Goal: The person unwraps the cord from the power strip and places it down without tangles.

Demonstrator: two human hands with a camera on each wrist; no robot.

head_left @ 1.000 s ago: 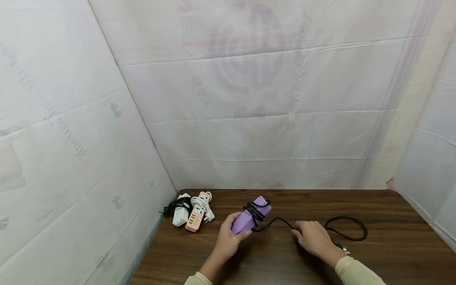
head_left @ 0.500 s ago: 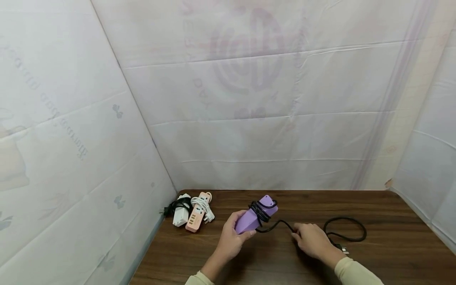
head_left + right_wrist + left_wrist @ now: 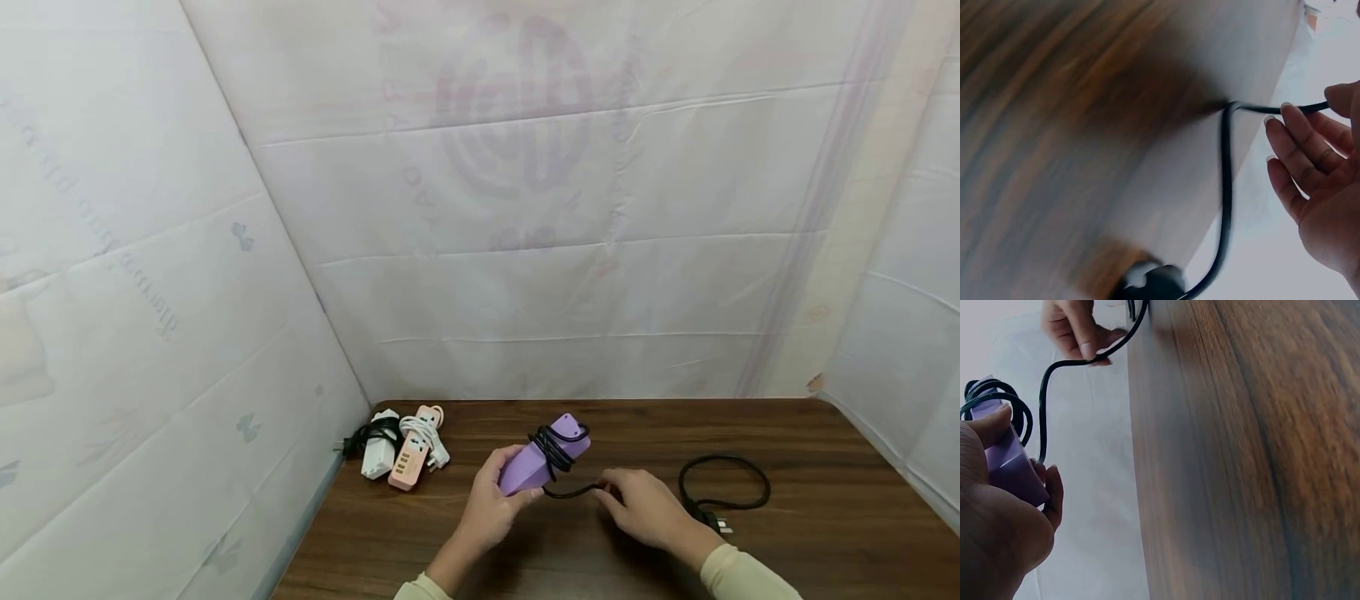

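Between the two hands, just above the tabletop [image 3: 787,550], a purple power strip [image 3: 534,467] is getting its black cord [image 3: 573,492] wound round it. The left hand [image 3: 491,508] grips the near end of the strip, while the right hand [image 3: 637,508] pinches the cord a little way off. Several turns already sit round the far half of the strip. By my reckoning the job is about half done: a loose loop and the plug [image 3: 716,523] lie beyond the right hand, not yet wound. Off past the left hand sit two other strips [image 3: 397,450], already bundled.
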